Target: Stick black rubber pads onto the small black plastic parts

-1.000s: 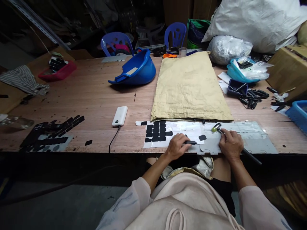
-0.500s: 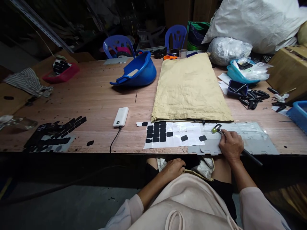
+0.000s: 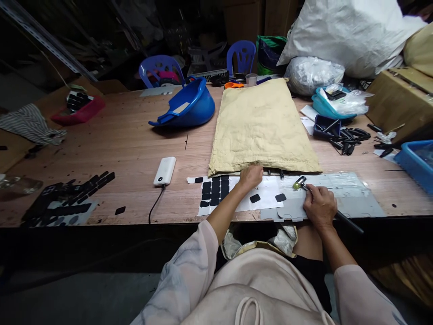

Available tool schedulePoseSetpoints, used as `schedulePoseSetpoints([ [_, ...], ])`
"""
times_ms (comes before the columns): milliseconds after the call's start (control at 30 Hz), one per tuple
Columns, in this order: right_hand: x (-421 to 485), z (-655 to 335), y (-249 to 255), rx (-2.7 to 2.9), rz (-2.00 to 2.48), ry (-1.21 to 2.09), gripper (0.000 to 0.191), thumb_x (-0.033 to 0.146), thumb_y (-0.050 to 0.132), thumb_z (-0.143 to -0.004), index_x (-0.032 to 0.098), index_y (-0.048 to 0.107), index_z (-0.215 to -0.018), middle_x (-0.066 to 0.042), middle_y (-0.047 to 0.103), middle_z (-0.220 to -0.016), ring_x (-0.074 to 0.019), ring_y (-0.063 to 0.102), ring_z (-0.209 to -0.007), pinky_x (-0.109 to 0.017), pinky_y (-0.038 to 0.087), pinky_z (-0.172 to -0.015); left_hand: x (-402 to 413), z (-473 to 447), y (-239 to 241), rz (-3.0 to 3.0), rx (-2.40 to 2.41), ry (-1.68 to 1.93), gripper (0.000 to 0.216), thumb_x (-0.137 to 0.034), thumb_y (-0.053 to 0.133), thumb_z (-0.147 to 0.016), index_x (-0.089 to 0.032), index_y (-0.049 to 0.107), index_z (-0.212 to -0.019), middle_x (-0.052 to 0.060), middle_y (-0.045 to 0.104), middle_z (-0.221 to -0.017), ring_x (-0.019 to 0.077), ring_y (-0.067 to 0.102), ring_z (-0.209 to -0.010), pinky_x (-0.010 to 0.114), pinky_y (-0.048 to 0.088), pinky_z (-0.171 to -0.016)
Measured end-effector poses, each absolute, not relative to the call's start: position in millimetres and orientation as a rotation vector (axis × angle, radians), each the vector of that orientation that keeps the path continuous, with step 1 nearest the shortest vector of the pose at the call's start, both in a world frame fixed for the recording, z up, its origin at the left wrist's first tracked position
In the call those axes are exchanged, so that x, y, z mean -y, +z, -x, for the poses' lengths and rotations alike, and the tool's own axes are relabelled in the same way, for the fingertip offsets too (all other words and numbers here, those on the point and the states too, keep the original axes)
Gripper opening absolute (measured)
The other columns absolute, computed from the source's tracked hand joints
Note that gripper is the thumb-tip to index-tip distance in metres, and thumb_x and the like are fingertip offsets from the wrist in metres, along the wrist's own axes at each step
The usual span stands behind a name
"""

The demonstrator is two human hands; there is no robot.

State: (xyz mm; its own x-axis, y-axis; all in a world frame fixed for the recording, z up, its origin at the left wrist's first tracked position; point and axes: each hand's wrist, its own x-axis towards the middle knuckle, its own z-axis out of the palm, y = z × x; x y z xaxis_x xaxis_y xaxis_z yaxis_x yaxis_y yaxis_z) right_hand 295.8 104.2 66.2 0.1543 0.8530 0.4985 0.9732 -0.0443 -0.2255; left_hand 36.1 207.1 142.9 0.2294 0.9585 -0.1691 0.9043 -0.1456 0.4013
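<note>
My left hand [image 3: 251,176] reaches forward to the near edge of the tan sack [image 3: 260,124], fingers curled at its hem; what they grip is hidden. My right hand [image 3: 320,206] is closed round the black handle of a small hammer [image 3: 299,183], whose yellow-tipped head rests on a grey plastic sheet [image 3: 341,198]. A white backing sheet [image 3: 237,194] lies between the hands, with a block of several black pads [image 3: 214,190] on its left part and two loose pads [image 3: 267,197] near its right part.
A white power bank [image 3: 164,170] with a cable lies left of the sheet. A blue tub [image 3: 189,106] is tipped at the back. Black parts [image 3: 64,198] lie at left. Black pieces [image 3: 348,137], a blue bin [image 3: 414,160], boxes and bags crowd the right.
My left hand left the sheet's near edge, dropped to my lap, then reached forward to the sack's near edge. My right hand kept the hammer in place.
</note>
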Motion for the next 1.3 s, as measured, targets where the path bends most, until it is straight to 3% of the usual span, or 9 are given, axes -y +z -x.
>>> schedulePoseSetpoints([
  [133,-103,-296,66,1.737,1.938,-0.323,0.027,0.024,0.057,-0.094,0.022,0.075,-0.114,-0.008,0.064,-0.096,-0.0211,0.044,-0.084,-0.035,0.028,-0.074,-223,-43,153,-2.045,-1.843,0.303,0.031,-0.030,0.050,-0.104,-0.024,0.067,-0.130,0.012,0.076,-0.121,0.0303,0.071,-0.111,0.040,0.054,-0.093],
  [400,-102,-294,67,1.739,1.952,-0.309,0.028,0.023,0.059,-0.093,0.022,0.075,-0.116,-0.008,0.064,-0.097,-0.0217,0.046,-0.085,-0.035,0.029,-0.074,-230,-78,145,-1.934,-1.943,0.302,0.023,-0.034,0.060,-0.097,-0.021,0.072,-0.110,0.014,0.076,-0.117,0.0311,0.071,-0.112,0.039,0.054,-0.092],
  [600,-102,-294,68,1.738,1.956,-0.302,0.027,0.025,0.057,-0.096,0.022,0.075,-0.115,-0.009,0.066,-0.098,-0.0218,0.046,-0.086,-0.035,0.029,-0.074,-214,-82,133,-1.860,-1.989,0.266,0.027,-0.034,0.061,-0.094,-0.016,0.073,-0.111,0.019,0.077,-0.114,0.0385,0.072,-0.111,0.045,0.055,-0.088],
  [767,-102,-293,68,1.714,1.956,-0.285,0.027,0.025,0.057,-0.095,0.022,0.074,-0.115,-0.009,0.065,-0.098,-0.0218,0.045,-0.086,-0.035,0.028,-0.074,-198,-47,137,-1.904,-1.877,0.266,0.013,-0.025,0.068,-0.086,-0.019,0.076,-0.094,0.010,0.079,-0.094,0.0281,0.072,-0.091,0.035,0.053,-0.075],
  [933,-103,-293,66,1.711,1.968,-0.279,0.029,0.023,0.059,-0.091,0.022,0.074,-0.115,-0.009,0.063,-0.099,-0.0220,0.044,-0.086,-0.035,0.028,-0.074,-169,0,130,-2.009,-1.514,0.260,0.014,-0.025,0.072,-0.078,-0.022,0.079,-0.090,0.000,0.075,-0.080,0.0183,0.067,-0.076,0.027,0.047,-0.066],
  [1167,-104,-295,66,1.723,1.945,-0.308,0.027,0.025,0.058,-0.094,0.021,0.075,-0.114,-0.009,0.064,-0.098,-0.0221,0.047,-0.086,-0.035,0.029,-0.075,-147,-2,99,-2.108,-1.389,0.511,0.019,-0.027,0.084,-0.077,-0.022,0.079,-0.095,0.004,0.075,-0.099,0.0228,0.065,-0.098,0.035,0.050,-0.090],
  [1300,-105,-297,64,1.712,1.945,-0.303,0.026,0.029,0.058,-0.096,0.021,0.076,-0.114,-0.009,0.064,-0.097,-0.0219,0.047,-0.085,-0.035,0.029,-0.075,-141,-11,87,-2.073,-1.454,0.567,0.020,-0.031,0.087,-0.080,-0.024,0.081,-0.097,0.004,0.075,-0.099,0.0251,0.064,-0.102,0.039,0.046,-0.095],
])
